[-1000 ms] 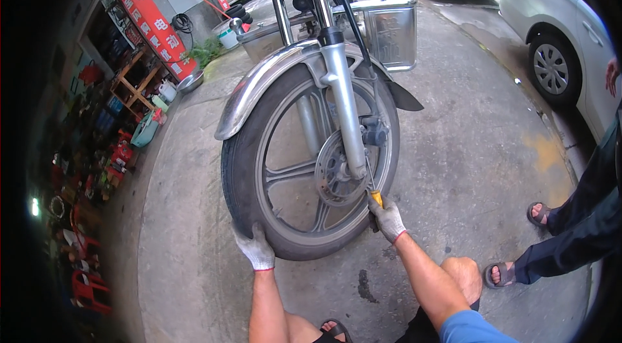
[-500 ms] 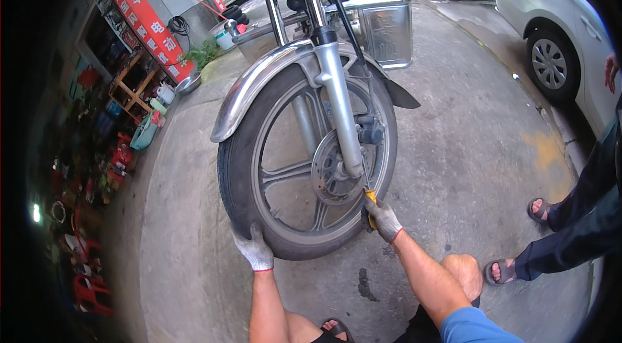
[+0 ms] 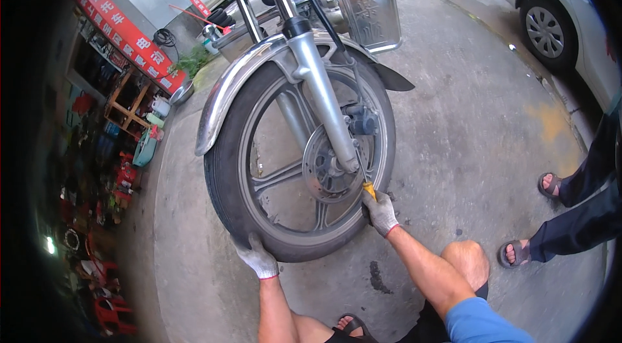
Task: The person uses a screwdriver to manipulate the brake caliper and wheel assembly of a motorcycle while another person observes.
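The front wheel [image 3: 304,168] of a motorcycle stood upright on the rough, stained concrete floor [image 3: 466,122], its black rubber tyre [image 3: 223,194] matt and lightly ribbed around a dull grey cast rim with flat spokes. A curved chrome mudguard [image 3: 227,93] arched over the top, and a smooth silver fork leg [image 3: 321,106] ran down at a slant to the hub, beside a round metal brake disc [image 3: 324,168] pierced with small holes.

The left hand [image 3: 258,257], in a knitted grey work glove with a red cuff, cupped the bottom of the tyre, its fingers curled against the rubber. The right hand [image 3: 380,212], gloved alike, was clenched around a screwdriver [image 3: 367,182] with a yellow handle. The tool sat at the lower right of the wheel, just inside the rim; its long axis ran nearly upright, tilted slightly left, with the thin metal shaft pointing up toward the axle end of the fork leg. Whether the tip touched anything could not be told.

A boxy embossed metal pannier [image 3: 372,15] hung behind. At the right stood another person's sandalled feet [image 3: 531,220], near a white car [image 3: 557,12].
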Demonstrator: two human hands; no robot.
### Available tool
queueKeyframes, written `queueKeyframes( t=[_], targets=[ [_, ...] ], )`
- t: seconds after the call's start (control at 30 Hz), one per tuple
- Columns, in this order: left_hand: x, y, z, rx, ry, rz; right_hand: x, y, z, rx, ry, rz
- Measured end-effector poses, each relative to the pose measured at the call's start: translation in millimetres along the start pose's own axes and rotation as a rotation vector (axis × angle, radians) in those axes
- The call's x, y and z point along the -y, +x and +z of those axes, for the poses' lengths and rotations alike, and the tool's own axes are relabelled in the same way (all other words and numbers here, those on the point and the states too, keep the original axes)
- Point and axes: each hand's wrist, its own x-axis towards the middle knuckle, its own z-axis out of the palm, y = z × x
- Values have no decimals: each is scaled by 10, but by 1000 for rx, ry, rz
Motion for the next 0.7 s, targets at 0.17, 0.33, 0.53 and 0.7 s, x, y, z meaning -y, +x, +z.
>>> queueKeyframes(
  t=[0.17,0.33,0.53,0.7],
  targets=[
    [11,-14,5,-39,-29,1,-15,-4,68,-77,-145,-142],
    [12,-30,54,-54,9,15,3,-16,105,-149,-117,-230],
    [22,-23,55,-64,12,20,22,-3,121,-146,-135,-219],
    [85,1,34,-100,16,18,79,6,5,-66,-189,-117]
  ],
)
